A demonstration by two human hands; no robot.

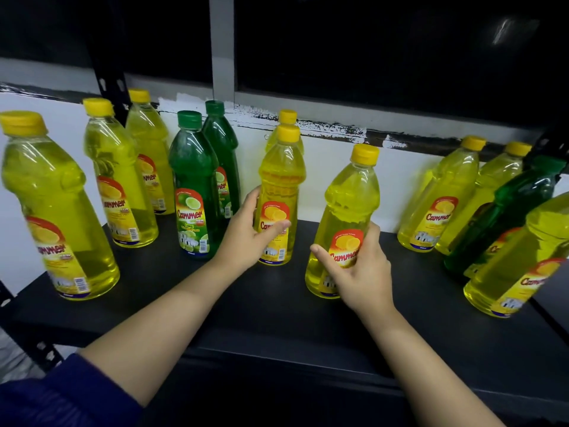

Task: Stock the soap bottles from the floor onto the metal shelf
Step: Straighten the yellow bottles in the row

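Observation:
Several yellow and green soap bottles stand on the black metal shelf. My left hand grips a yellow bottle at mid-shelf, thumb across its label. My right hand grips another yellow bottle just to the right, nearer the front, fingers curled round its lower half. Both bottles stand upright on the shelf. A second yellow bottle stands right behind the one in my left hand, mostly hidden.
Three yellow bottles and two green bottles line the left side. At the right stand more yellow bottles and a green one. A white wall and a grey upright post lie behind. The shelf's front strip is bare.

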